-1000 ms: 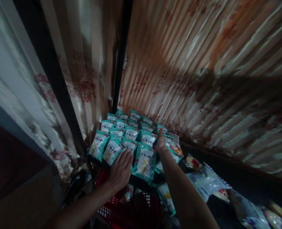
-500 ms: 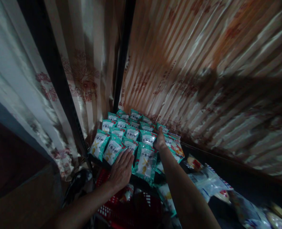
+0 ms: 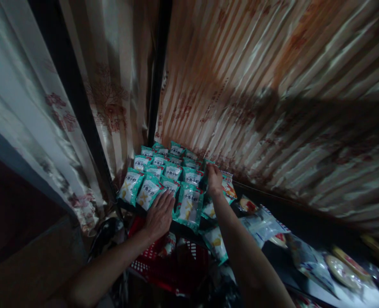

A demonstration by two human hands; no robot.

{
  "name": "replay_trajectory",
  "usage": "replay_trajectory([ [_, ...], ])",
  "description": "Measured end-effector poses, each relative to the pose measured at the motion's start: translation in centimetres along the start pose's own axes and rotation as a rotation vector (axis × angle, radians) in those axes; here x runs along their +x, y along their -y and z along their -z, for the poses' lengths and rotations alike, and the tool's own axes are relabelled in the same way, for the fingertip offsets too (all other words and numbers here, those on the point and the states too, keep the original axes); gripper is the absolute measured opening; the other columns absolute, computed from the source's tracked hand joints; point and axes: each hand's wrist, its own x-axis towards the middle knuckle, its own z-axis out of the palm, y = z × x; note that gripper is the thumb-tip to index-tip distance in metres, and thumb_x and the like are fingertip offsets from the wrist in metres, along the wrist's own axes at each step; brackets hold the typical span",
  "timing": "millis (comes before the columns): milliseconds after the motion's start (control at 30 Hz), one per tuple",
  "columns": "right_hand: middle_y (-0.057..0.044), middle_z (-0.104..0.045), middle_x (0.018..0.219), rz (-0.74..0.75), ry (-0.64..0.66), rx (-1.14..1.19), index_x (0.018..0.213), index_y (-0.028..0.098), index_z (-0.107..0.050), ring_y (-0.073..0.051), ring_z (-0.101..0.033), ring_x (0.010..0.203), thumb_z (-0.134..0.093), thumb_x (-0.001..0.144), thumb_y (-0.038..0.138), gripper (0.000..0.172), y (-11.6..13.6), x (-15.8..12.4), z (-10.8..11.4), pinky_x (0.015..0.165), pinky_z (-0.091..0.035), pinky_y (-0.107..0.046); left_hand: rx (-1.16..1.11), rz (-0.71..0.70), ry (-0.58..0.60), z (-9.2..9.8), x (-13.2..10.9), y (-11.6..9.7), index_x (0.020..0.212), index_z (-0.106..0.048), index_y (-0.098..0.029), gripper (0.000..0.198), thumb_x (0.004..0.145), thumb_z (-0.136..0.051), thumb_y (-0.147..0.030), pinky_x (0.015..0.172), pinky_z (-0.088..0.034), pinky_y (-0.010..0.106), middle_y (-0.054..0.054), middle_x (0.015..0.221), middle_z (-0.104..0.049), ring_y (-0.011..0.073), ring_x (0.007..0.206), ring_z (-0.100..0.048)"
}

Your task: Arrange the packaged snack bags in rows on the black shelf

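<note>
Rows of teal-and-white snack packets (image 3: pixel 189 205) lean upright on a dark shelf, printed with dark characters. My left hand (image 3: pixel 160 214) lies with its fingers stretched out against the front packets, touching them and gripping none. Farther back on the right, my right hand (image 3: pixel 214 179) has its fingers curled over the top of a teal snack packet (image 3: pixel 208 163), mostly hidden behind the hand. Just right of it stands a packet with orange print (image 3: pixel 229 188).
Below the shelf edge is a red basket (image 3: pixel 151 273) with packets in it. Clear bags (image 3: pixel 263 224) and round packaged goods (image 3: pixel 343 269) lie along the shelf to the right. Dark posts (image 3: pixel 159 72) and a pleated curtain (image 3: pixel 241 85) close off the back and left.
My right hand has turned and its fingers have curled over the packet at the back right. The left hand stays on the front packets. The view has shifted slightly.
</note>
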Motion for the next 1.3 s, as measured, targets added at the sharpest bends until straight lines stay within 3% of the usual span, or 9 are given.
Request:
replay_trajectory([
  [133,-0.008,-0.066,0.093,0.119,-0.084,-0.233,0.095,0.014,-0.063,-0.023,-0.059,0.091,-0.049,0.074,0.052,0.045,0.7,-4.4,1.5,0.089,-0.043,-0.039,0.015,-0.008,0.006,0.1,0.0,0.0,0.128,-0.051,-0.008,0.044,0.086,-0.043,-0.017,0.117,-0.026,0.045,0.012,0.141,-0.047,0.0249,0.14,-0.027],
  [200,-0.012,-0.066,0.097,0.163,-0.066,-0.302,0.098,0.013,-0.062,-0.024,-0.059,0.092,-0.047,0.076,0.05,0.046,0.7,-7.1,2.1,0.088,-0.045,-0.041,0.017,-0.012,0.007,0.0,0.0,0.0,0.129,-0.05,-0.008,0.045,0.086,-0.043,-0.016,0.116,-0.026,0.046,0.012,0.142,-0.046,0.025,0.141,-0.026],
  [367,-0.018,-0.057,0.121,0.354,-0.06,-0.55,0.115,0.014,-0.056,-0.03,-0.049,0.119,-0.044,0.082,0.045,0.046,-1.2,-13.5,2.6,0.099,-0.039,-0.049,0.016,-0.023,0.01,-0.3,-0.2,0.1,0.132,-0.047,-0.008,0.047,0.086,-0.041,-0.016,0.115,-0.027,0.047,0.012,0.144,-0.043,0.0254,0.141,-0.025],
  [500,-0.022,-0.051,0.128,0.324,-0.034,-0.645,0.127,0.01,-0.046,-0.031,-0.046,0.122,-0.04,0.086,0.041,0.052,-2.5,-16.3,2.5,0.099,-0.04,-0.049,0.008,-0.029,0.018,-0.1,-0.2,0.1,0.131,-0.047,-0.008,0.047,0.086,-0.041,-0.017,0.115,-0.028,0.048,0.013,0.145,-0.042,0.0252,0.142,-0.023],
  [667,-0.024,-0.055,0.122,0.228,0.001,-0.701,0.133,0.008,-0.04,-0.032,-0.054,0.112,-0.04,0.085,0.038,0.057,-2.7,-17.1,2.1,0.093,-0.044,-0.049,0.01,-0.043,0.002,0.1,-0.3,0.0,0.132,-0.047,-0.008,0.047,0.085,-0.04,-0.015,0.115,-0.027,0.049,0.014,0.144,-0.043,0.0251,0.142,-0.024],
  [833,-0.022,-0.059,0.109,0.12,-0.065,-0.661,0.131,0.009,-0.043,-0.031,-0.061,0.092,-0.038,0.084,0.037,0.055,-3.4,-17.2,1.6,0.08,-0.047,-0.046,0.015,-0.046,-0.015,0.2,-0.2,0.0,0.13,-0.048,-0.006,0.047,0.084,-0.041,-0.013,0.115,-0.028,0.048,0.015,0.143,-0.044,0.0259,0.141,-0.026],
  [1100,-0.023,-0.05,0.126,0.181,-0.085,-0.535,0.132,0.007,-0.042,-0.033,-0.046,0.119,-0.037,0.082,0.033,0.057,-3.2,-17.1,1.6,0.096,-0.038,-0.048,-0.006,-0.029,-0.024,0.0,-0.4,0.0,0.132,-0.046,-0.005,0.051,0.082,-0.041,-0.014,0.114,-0.029,0.047,0.015,0.144,-0.043,0.0255,0.142,-0.023],
  [1300,-0.025,-0.047,0.13,0.175,-0.107,-0.501,0.133,0.003,-0.04,-0.034,-0.041,0.124,-0.036,0.083,0.035,0.06,-2.9,-16.7,1.2,0.099,-0.036,-0.049,-0.007,-0.036,-0.032,-0.1,-0.4,-0.1,0.132,-0.045,-0.003,0.051,0.083,-0.04,-0.013,0.114,-0.029,0.047,0.016,0.144,-0.042,0.0256,0.142,-0.023],
])
